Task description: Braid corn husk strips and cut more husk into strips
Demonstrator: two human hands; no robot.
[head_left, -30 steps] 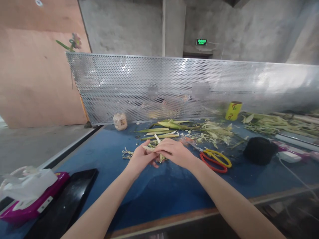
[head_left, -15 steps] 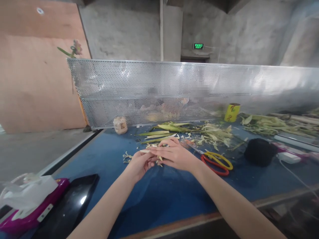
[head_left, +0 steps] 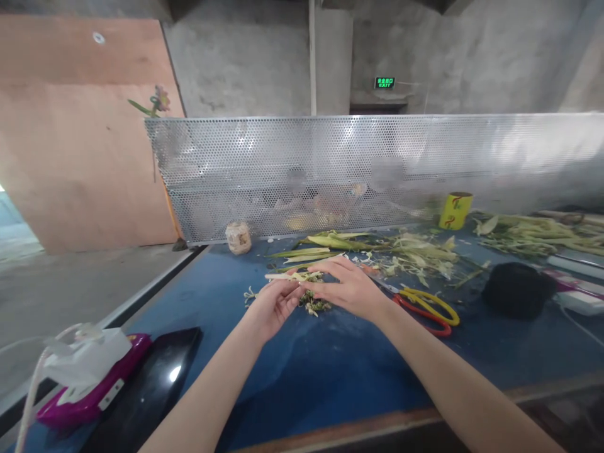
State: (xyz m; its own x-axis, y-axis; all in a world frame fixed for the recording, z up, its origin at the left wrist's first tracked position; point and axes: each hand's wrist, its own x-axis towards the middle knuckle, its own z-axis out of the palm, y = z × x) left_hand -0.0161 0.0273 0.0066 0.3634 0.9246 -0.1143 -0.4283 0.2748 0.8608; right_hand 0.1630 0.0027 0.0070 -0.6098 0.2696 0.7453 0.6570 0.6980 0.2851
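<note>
A slim pale strip of plant, like a peeled leaf or stem [head_left: 278, 277], is pinched between the thumb and fingers of my left hand [head_left: 271, 308]. Close against its right side, my right hand [head_left: 349, 289] has its fingers stretched out and apart, the tips near the left fingertips; its thumb is mostly hidden. Below and behind both hands lies a small heap of pale plant scraps [head_left: 314, 306]. To the right of my right hand, scissors with one yellow and one red handle [head_left: 427, 308] lie on the blue tabletop [head_left: 302, 377].
Long green leaves [head_left: 335, 240] and wilted stalks [head_left: 419, 255] lie behind my hands. A perforated metal screen [head_left: 264, 163] borders the back. A whitish jar [head_left: 238, 238], yellow roll [head_left: 455, 211], black round object [head_left: 519, 289], dark tablet [head_left: 151, 384] and purple power strip [head_left: 94, 390] stand around.
My hands have drawn slightly apart, and the right fingers have lifted off the left ones. More of the pale strip shows. The whole view has shifted a little.
</note>
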